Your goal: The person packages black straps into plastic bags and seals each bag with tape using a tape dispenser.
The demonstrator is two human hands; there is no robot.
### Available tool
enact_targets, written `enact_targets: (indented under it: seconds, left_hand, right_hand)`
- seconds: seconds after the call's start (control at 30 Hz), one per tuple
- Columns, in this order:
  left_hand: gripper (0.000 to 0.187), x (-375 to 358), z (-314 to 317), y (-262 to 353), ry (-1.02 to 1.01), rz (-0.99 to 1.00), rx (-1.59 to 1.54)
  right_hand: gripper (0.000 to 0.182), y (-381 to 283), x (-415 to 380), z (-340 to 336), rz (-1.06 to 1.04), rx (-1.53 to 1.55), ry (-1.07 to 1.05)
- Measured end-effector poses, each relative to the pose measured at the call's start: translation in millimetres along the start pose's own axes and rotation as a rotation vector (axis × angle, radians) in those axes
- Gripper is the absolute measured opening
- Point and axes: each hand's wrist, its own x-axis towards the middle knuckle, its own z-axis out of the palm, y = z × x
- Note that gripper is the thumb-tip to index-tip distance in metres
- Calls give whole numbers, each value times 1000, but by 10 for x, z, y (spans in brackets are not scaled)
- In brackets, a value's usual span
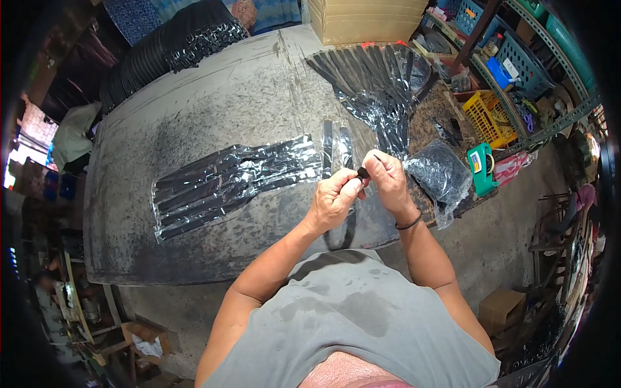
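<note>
Both my hands are raised close together over the near edge of the table. My left hand (334, 199) is closed, its thumb and fingers pinching a dark strip (350, 231) that hangs down in a loop toward my shirt. My right hand (389, 183) is closed on the dark end of the same strip, right beside the left thumb. Just beyond the hands lie a few black strips in clear plastic (328, 145). To their left is a flat plastic-wrapped bundle of black strips (239, 178). A fanned bunch of black strips (372, 84) lies farther back.
A clear bag of small black pieces (441, 173) and a green tape dispenser (481, 169) stand at the table's right edge. A large stack of black strips (171, 55) and a cardboard box (369, 22) are at the back. Shelving with a yellow basket (486, 119) stands at right.
</note>
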Motion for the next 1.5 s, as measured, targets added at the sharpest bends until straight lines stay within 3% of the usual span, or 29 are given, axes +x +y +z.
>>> enact_targets:
  seconds: [0.1, 0.13, 0.23, 0.37, 0.43, 0.6, 0.7, 0.77, 0.83, 0.9, 0.97, 1.03, 1.1, 1.17, 1.2, 1.23, 1.3, 1.5]
  left_hand:
    - [17, 13, -48, -116, 34, -21, 24]
    - [17, 20, -63, -94, 45, -60, 48]
    - [12, 38, -81, -43, 27, -96, 29]
    - [15, 63, -10, -161, 97, 39, -23]
    - [25, 101, -11, 12, 173, 278, 432]
    - [31, 189, -136, 36, 103, 551, 728]
    - [29, 202, -215, 67, 63, 569, 777]
    - [27, 235, -237, 103, 59, 580, 797]
    - [22, 238, -236, 90, 56, 578, 791]
    - [21, 185, -223, 73, 30, 498, 772]
    - [21, 134, -228, -12, -20, 534, 788]
    - [20, 106, -206, -49, -49, 573, 766]
    - [22, 117, -191, -16, -33, 559, 735]
    - [21, 171, -241, 28, -1, 541, 755]
    - [20, 178, -261, 43, -1, 536, 768]
    - [20, 168, -268, 48, 2, 526, 782]
    - [21, 141, -289, 11, 7, 537, 791]
    - [18, 211, -216, 56, 60, 625, 777]
  right_hand:
    - [27, -35, -4, 33, -154, -493, 89]
    - [26, -92, -4, 64, -296, -634, 89]
    - [26, -97, 13, 92, -417, -686, 118]
    - [26, -177, 76, 128, -252, -631, 239]
    - [27, -117, 124, 83, -69, -499, 334]
    - [31, -158, 124, 26, 30, -208, 196]
    - [32, -69, 84, -89, 102, -133, 53]
    - [33, -28, -4, 15, 53, -167, 65]
    - [31, 113, -135, 105, 45, -219, 283]
    - [27, 95, -157, 30, -19, -347, 269]
    - [24, -169, -46, -110, -78, -730, -10]
    - [26, -412, 40, -218, 152, -710, -221]
    - [25, -402, 57, -227, 207, -603, -221]
    - [23, -100, -71, -48, -263, -726, 25]
    - [21, -117, -159, 39, 99, -490, 126]
    - [21, -131, -147, 19, 98, -494, 118]
    - [22, -147, -101, -58, -121, -728, -28]
    - [23, -385, -6, -130, -3, -643, -107]
